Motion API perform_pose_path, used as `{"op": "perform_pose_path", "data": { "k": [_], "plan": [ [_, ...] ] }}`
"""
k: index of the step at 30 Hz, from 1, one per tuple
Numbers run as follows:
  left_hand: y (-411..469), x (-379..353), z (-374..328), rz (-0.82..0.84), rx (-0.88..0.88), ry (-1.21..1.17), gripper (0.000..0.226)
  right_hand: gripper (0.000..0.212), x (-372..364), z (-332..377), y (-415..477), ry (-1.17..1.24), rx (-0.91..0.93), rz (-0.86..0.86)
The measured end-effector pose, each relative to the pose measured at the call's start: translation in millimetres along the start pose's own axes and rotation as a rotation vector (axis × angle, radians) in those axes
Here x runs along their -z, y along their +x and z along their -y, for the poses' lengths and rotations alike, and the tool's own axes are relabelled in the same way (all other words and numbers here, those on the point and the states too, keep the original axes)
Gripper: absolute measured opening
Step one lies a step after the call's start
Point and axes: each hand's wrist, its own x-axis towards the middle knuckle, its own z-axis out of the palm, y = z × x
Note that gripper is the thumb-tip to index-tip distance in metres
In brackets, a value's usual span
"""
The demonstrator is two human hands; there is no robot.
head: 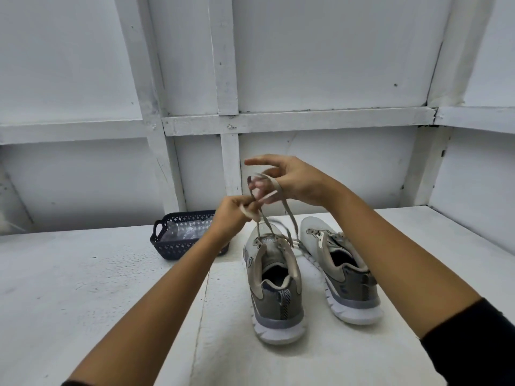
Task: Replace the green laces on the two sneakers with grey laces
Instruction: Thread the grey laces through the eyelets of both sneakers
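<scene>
Two grey and white sneakers stand side by side on the white table (pixel 83 288), heels toward me. The left sneaker (pixel 274 288) carries a grey lace (pixel 289 218) whose ends rise above it. My left hand (pixel 232 215) pinches a loop of that lace just above the shoe's tongue. My right hand (pixel 289 179) is higher and to the right, with the lace looped round its fingers and its index finger stretched out. The right sneaker (pixel 342 268) has no lace that I can see in its eyelets. No green lace is in view.
A dark blue perforated basket (pixel 172 240) with clear plastic bags inside sits at the back of the table, left of the sneakers. White panelled walls (pixel 306 65) enclose the table at the back and at the right.
</scene>
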Motion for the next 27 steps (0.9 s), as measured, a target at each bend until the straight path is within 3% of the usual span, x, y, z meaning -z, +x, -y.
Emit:
{"op": "perform_pose_path", "data": {
  "k": [3, 5, 7, 9, 13, 17, 19, 23, 27],
  "plan": [
    [-4, 0, 2, -0.021, -0.018, -0.006, 0.011, 0.047, 11, -28, 0, -0.227, -0.212, -0.091],
    [-7, -2, 4, -0.029, -0.035, 0.001, 0.01, 0.045, 5, -46, -1, -0.483, -0.339, 0.001],
    [-10, -5, 7, -0.04, -0.063, 0.028, 0.013, 0.029, -10, -57, -1, -0.61, -0.372, 0.077],
    [-13, -10, 8, -0.058, -0.088, 0.035, 0.014, 0.017, -21, -61, 0, -0.649, -0.332, 0.02],
    [-27, -20, 17, -0.077, -0.101, -0.022, 0.018, 0.03, -23, -73, 7, -0.656, -0.28, -0.132],
    [-43, -42, 37, -0.047, 0.176, 0.005, 0.067, 0.019, -19, -84, 13, -0.55, -0.264, -0.195],
    [-45, -49, 47, -0.014, 0.321, -0.024, 0.079, 0.017, -21, -85, 16, -0.499, -0.23, -0.219],
    [-34, -52, 58, 0.016, 0.4, 0.129, 0.108, 0.014, -22, -82, 23, -0.457, -0.164, -0.244],
    [-32, -54, 59, 0.04, 0.412, 0.203, 0.11, 0.015, -21, -74, 25, -0.335, -0.068, -0.289]
  ]
}}
